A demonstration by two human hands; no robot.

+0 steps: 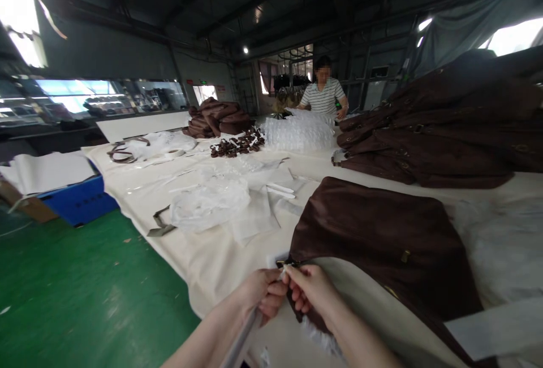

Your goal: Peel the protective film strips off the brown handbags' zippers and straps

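Observation:
A dark brown bag (369,226) lies on the table in front of me, with a small brass-coloured fitting on its face. At the bag's near left corner sits a metal buckle (280,264). My left hand (268,294) is closed just below that buckle, fingertips pinched on a small white piece of wrapping (284,272). From the other side, my right hand (311,289) pinches the same white piece, its fingers touching or nearly touching the left ones. Below the hands hang a brown strap end and white crumpled wrapping (320,337), partly hidden by my right wrist.
Clear plastic bags (212,204) and white sheets lie left of the bag. Brown bags are heaped at right (445,125) and far left (218,116). Beyond a bubble-wrap stack (299,130) stands a person (324,96). A blue crate (82,201) is beside the table (229,266).

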